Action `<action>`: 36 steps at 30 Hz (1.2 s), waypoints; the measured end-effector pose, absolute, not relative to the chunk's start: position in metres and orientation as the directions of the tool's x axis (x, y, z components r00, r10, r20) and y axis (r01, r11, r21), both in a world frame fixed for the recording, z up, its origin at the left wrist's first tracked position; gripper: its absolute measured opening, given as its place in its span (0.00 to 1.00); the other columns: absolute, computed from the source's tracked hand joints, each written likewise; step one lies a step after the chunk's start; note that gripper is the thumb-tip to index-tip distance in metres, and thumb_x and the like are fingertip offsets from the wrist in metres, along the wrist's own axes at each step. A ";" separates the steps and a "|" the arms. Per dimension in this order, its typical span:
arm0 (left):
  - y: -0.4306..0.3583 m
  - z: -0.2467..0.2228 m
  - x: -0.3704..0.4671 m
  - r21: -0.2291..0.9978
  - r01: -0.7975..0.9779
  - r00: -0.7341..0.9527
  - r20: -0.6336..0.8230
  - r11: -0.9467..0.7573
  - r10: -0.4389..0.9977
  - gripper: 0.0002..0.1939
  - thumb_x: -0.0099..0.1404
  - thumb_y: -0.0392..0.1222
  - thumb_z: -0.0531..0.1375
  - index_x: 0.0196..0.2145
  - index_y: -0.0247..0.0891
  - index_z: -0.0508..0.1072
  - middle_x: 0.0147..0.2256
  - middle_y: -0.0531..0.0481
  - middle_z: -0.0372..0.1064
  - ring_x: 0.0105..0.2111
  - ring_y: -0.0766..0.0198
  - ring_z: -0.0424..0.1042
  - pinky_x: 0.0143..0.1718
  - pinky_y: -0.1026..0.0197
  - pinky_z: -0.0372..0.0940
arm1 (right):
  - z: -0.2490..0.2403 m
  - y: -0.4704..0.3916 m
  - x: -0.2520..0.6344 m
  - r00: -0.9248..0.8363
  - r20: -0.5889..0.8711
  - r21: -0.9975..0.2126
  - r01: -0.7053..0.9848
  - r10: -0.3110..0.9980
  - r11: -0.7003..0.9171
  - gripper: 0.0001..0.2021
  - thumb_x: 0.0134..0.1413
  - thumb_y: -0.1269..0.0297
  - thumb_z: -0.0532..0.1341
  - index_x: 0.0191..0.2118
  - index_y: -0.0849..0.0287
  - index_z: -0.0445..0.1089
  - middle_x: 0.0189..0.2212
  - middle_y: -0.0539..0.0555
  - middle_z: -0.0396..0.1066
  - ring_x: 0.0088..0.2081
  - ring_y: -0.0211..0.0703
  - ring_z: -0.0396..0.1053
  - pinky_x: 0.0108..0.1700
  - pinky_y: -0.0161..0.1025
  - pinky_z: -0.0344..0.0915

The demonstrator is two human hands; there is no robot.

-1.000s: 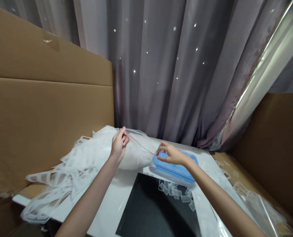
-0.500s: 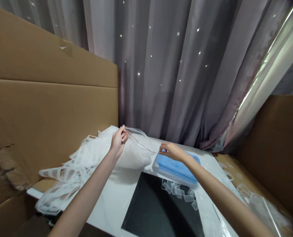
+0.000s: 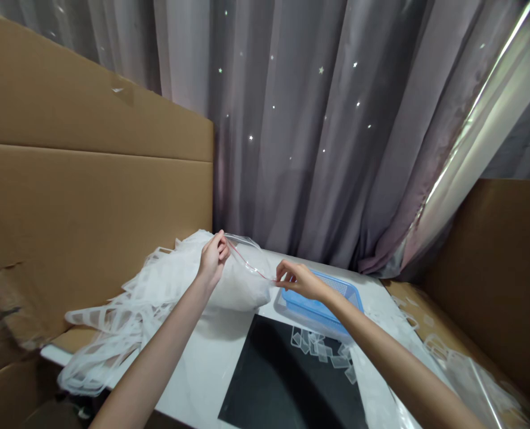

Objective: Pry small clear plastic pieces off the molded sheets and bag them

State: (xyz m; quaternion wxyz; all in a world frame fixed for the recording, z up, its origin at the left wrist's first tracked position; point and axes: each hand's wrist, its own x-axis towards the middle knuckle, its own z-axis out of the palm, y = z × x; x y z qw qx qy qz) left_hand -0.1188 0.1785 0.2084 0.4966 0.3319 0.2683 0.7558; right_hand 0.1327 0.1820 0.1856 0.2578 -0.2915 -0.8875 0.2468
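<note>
A clear zip bag point(image 3: 242, 280) with a red seal line bulges with whitish contents I cannot make out. My left hand point(image 3: 215, 255) pinches its upper left corner. At the right end of the red line, my right hand point(image 3: 298, 279) has thumb and fingertips at the bag's edge, closed on it. Just right of the bag, partly behind my right hand and forearm, is a blue basket point(image 3: 352, 292) with a mesh bottom. Left of the bag spreads a pile of white translucent strip-like pieces point(image 3: 157, 286).
On the white table point(image 3: 202, 357) lies a black mat point(image 3: 287, 375) with several small clear rectangular pieces point(image 3: 321, 345) along its far right part. Cardboard walls point(image 3: 112, 214) stand at left and right. A grey curtain point(image 3: 291, 149) hangs behind. Clear plastic bags point(image 3: 470, 381) lie at right.
My right hand has moved slightly left and down along the bag's edge, its fingers more spread, uncovering more of the basket. My left hand keeps its hold. The view has shifted slightly.
</note>
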 end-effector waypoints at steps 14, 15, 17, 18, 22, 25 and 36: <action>0.183 0.282 -0.148 0.800 -0.550 -0.096 0.226 -0.241 0.969 0.15 0.63 0.38 0.57 0.21 0.37 0.57 0.12 0.65 0.43 0.08 0.80 0.42 0.11 0.73 0.41 | 0.295 0.181 0.148 -0.499 0.685 -0.376 0.382 0.531 0.844 0.09 0.57 0.66 0.56 0.31 0.54 0.51 0.29 0.49 0.68 0.31 0.37 0.64 0.38 0.36 0.62; 0.180 0.287 -0.150 0.806 -0.537 -0.091 0.239 -0.249 0.967 0.15 0.63 0.39 0.58 0.22 0.36 0.58 0.12 0.65 0.43 0.08 0.80 0.42 0.11 0.73 0.41 | 0.301 0.176 0.149 -0.450 0.733 -0.368 0.368 0.510 0.854 0.10 0.57 0.65 0.56 0.31 0.54 0.50 0.30 0.49 0.68 0.32 0.37 0.65 0.39 0.37 0.62; 0.176 0.289 -0.149 0.823 -0.496 -0.092 0.267 -0.276 0.959 0.14 0.62 0.41 0.59 0.22 0.36 0.60 0.12 0.65 0.44 0.08 0.80 0.42 0.11 0.73 0.43 | 0.305 0.165 0.151 -0.335 0.806 -0.366 0.367 0.488 0.855 0.10 0.57 0.65 0.56 0.32 0.54 0.50 0.31 0.50 0.69 0.33 0.38 0.66 0.41 0.38 0.62; 0.175 0.284 -0.147 0.838 -0.467 -0.089 0.272 -0.281 0.958 0.14 0.60 0.42 0.61 0.23 0.36 0.61 0.12 0.64 0.45 0.08 0.80 0.43 0.11 0.73 0.43 | 0.302 0.161 0.153 -0.293 0.823 -0.370 0.376 0.488 0.849 0.10 0.57 0.65 0.56 0.32 0.54 0.50 0.31 0.50 0.69 0.34 0.38 0.66 0.41 0.38 0.62; 0.180 0.250 -0.135 0.929 -0.333 0.007 0.176 -0.164 0.984 0.15 0.51 0.38 0.66 0.19 0.36 0.62 0.11 0.61 0.48 0.09 0.77 0.47 0.09 0.72 0.40 | 0.272 0.153 0.163 -0.443 0.691 -0.380 0.450 0.571 0.808 0.09 0.58 0.67 0.53 0.30 0.54 0.49 0.29 0.49 0.66 0.31 0.37 0.63 0.37 0.35 0.61; 0.186 0.235 -0.135 0.951 -0.286 0.038 0.135 -0.118 0.990 0.16 0.50 0.38 0.66 0.17 0.37 0.60 0.12 0.61 0.47 0.10 0.78 0.45 0.09 0.72 0.40 | 0.256 0.150 0.168 -0.441 0.663 -0.411 0.463 0.606 0.786 0.10 0.58 0.68 0.53 0.30 0.54 0.48 0.29 0.49 0.65 0.31 0.37 0.62 0.37 0.35 0.60; 0.203 0.215 -0.150 0.984 -0.102 0.065 0.150 -0.143 0.987 0.17 0.52 0.43 0.64 0.17 0.37 0.59 0.13 0.60 0.48 0.12 0.75 0.48 0.13 0.70 0.46 | 0.241 0.153 0.161 -0.309 0.719 -0.491 0.407 0.622 0.770 0.12 0.58 0.67 0.54 0.29 0.55 0.48 0.29 0.50 0.65 0.32 0.38 0.63 0.39 0.36 0.62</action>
